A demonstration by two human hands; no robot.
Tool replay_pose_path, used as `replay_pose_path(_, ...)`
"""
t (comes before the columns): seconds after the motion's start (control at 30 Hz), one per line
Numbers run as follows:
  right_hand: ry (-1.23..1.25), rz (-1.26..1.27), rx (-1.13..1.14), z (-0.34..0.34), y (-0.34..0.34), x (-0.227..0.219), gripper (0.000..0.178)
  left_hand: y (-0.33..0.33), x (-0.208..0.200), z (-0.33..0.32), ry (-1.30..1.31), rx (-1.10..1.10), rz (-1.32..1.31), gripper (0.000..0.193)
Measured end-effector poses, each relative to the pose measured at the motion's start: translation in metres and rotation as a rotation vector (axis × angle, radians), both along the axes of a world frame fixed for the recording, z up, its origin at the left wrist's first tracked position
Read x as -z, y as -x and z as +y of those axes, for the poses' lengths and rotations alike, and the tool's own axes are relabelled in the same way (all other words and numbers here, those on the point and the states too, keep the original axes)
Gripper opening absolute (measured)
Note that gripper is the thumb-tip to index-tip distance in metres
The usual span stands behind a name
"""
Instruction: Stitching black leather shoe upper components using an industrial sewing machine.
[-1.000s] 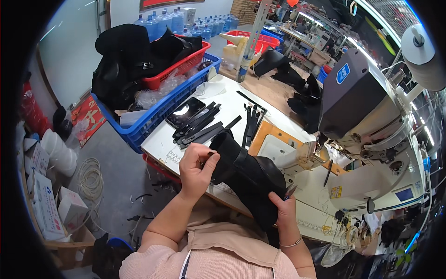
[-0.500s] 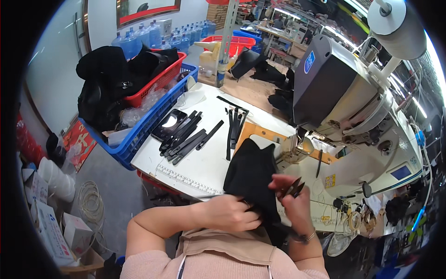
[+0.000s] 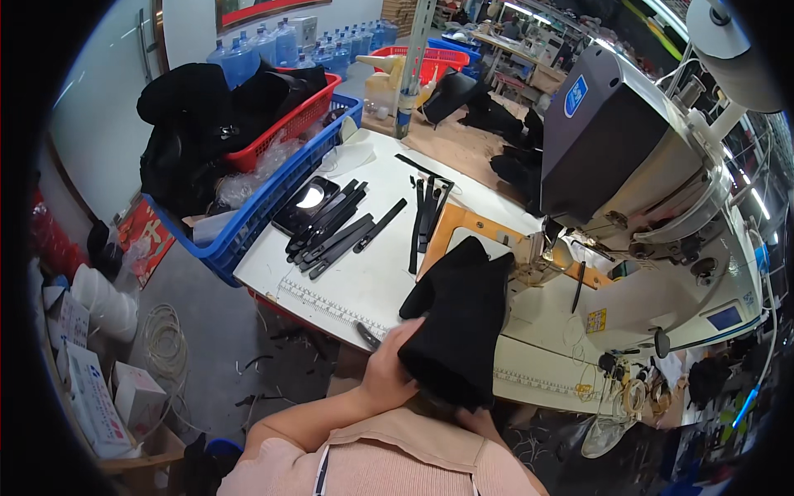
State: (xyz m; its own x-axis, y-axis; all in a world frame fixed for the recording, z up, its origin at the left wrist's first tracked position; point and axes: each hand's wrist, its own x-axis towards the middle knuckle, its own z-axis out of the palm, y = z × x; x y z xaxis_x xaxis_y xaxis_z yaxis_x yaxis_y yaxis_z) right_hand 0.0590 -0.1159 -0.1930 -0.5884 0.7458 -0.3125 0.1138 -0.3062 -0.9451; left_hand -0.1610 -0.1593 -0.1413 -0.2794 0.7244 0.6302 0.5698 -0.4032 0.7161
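A black, tube-shaped fabric piece (image 3: 459, 322), like a boot upper, is tilted over the table's front edge, with its wide end toward me. My left hand (image 3: 390, 365) is closed on its left side, the thumb side against the cloth. At the lower right end of the piece is my right hand (image 3: 478, 422), closed at its edge and mostly covered by it. A small dark curved object (image 3: 368, 334) lies at the table edge beside my left hand; its kind is unclear. Several black straps (image 3: 331, 236) lie farther back on the white table.
A sewing machine (image 3: 628, 157) stands at the right, its needle area just beyond the piece. At the left, a blue basket (image 3: 240, 236) and a red basket (image 3: 285, 132) hold black goods. A phone (image 3: 304, 202) lies near the straps. A metal post (image 3: 412, 74) rises behind the table.
My right hand has gone from beside the piece, where it held thread snips, down to its lower edge. My left hand has shifted to the piece's left side. The piece has been turned.
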Motion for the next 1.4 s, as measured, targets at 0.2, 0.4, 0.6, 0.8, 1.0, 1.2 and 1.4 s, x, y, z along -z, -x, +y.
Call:
replay_pose_path(0.2,0.252,0.466,-0.266,0.003,0.027,-0.015,0.047,-0.015,-0.013,0.012,0.208,0.045,-0.498,0.057)
replay_pose_path(0.4,0.075,0.2,-0.148,0.037,-0.048,-0.014,0.021,0.026,-0.014,0.01,0.374,0.278,-0.204,0.045)
replay_pose_path(0.6,0.125,0.41,-0.104,0.082,-0.085,-0.055,0.026,0.097,-0.053,-0.006,0.503,0.516,0.773,0.036)
replay_pose_path(0.8,0.442,0.781,-0.36,0.081,-0.047,-0.062,0.062,0.091,-0.051,-0.014,0.312,0.629,0.335,0.055)
replay_pose_path(1.0,-0.05,0.173,-0.375,0.072,-0.014,-0.098,0.024,0.09,-0.05,-0.013,0.278,0.834,-0.056,0.027)
replay_pose_path(1.2,-0.222,0.328,-0.231,0.065,0.024,-0.108,0.007,0.063,-0.044,0.001,0.391,0.502,-0.464,0.022)
replay_pose_path(1.4,-0.177,0.164,-0.27,0.077,0.029,-0.115,0.02,0.043,-0.076,0.018,0.222,0.549,0.071,0.019)
